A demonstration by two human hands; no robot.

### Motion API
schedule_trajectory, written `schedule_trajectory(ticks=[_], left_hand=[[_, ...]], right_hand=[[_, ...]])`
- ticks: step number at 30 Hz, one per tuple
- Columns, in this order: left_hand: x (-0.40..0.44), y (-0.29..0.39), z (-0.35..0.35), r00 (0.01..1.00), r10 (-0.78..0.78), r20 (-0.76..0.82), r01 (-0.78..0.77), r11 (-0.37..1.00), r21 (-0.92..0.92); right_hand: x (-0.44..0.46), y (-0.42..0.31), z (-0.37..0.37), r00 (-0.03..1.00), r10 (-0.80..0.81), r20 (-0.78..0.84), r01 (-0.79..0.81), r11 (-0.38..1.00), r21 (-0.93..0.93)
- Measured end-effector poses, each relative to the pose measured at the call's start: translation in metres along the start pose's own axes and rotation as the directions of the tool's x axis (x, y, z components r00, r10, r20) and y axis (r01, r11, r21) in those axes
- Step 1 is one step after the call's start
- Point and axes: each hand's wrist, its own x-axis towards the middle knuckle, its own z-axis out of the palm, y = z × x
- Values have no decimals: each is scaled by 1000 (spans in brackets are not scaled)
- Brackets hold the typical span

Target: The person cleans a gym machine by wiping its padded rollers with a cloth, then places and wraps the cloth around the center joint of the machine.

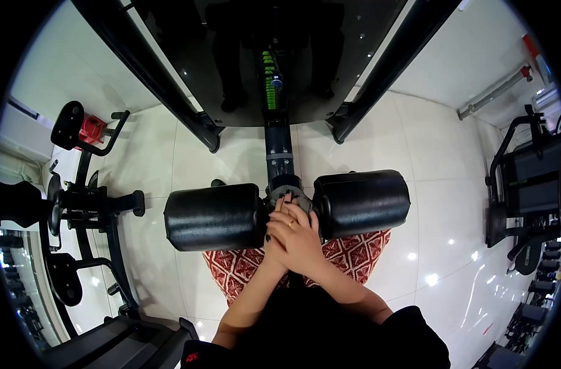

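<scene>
My two hands lie crossed, one over the other, at the joint between two black padded rollers. My right hand (302, 246) rests on top, fingers stretched out over the left, with a ring on one finger. Beneath it, my left hand (276, 251) is partly covered; its visible fingertips have dark nails and reach onto a grey, soft-looking piece (300, 198) on the joint. Whether that piece is a loose cloth I cannot tell. The left roller (212, 216) and the right roller (361, 203) flank my hands.
A black post (279, 144) runs from the joint to a dark glossy panel (200, 80). Red-and-white patterned fabric (366, 252) shows below the rollers. Exercise machines stand at left (86, 203) and right (529, 184). The floor (409, 154) has pale shiny tiles.
</scene>
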Motion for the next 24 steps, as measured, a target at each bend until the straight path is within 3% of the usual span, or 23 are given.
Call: schedule_trajectory(ticks=[8,11,13,14,15,16,17,18,19,20,22,24], left_hand=[[18,-12,10,999,-31,-28,31,1000,1],[23,-19,16,997,-7,-78,9,1000,18],[24,-20,22,983,1,-181,-24,992,-124],[24,-20,27,977,-14,-213,-71,921,-382],[23,-20,34,984,-37,-172,-115,608,-786],[23,-20,42,991,-35,-125,-119,136,-984],[22,-21,49,996,-11,-86,-84,-371,-925],[21,-21,57,997,31,-65,-17,-779,-626],[21,-21,60,995,77,-67,65,-984,-166],[16,-15,49,995,75,-66,63,-984,-167],[-2,0,28,977,8,215,-32,-982,184],[-3,2,18,969,88,231,34,-973,230]], right_hand=[[26,12,7,995,27,-93,-31,999,-43],[48,23,7,987,140,-84,-126,980,152],[54,28,7,986,146,-78,-130,975,179],[54,29,6,985,155,-71,-138,969,206],[53,30,5,989,130,-75,-110,969,222],[51,31,3,989,128,-73,-109,969,221],[48,30,0,990,125,-66,-103,960,261],[45,30,-2,991,121,-59,-98,948,302],[40,28,-5,991,120,-57,-97,948,304],[33,25,-10,995,97,-36,-80,945,317],[21,18,-16,997,74,-11,-66,941,333],[13,11,-18,997,72,-37,-57,950,306]])
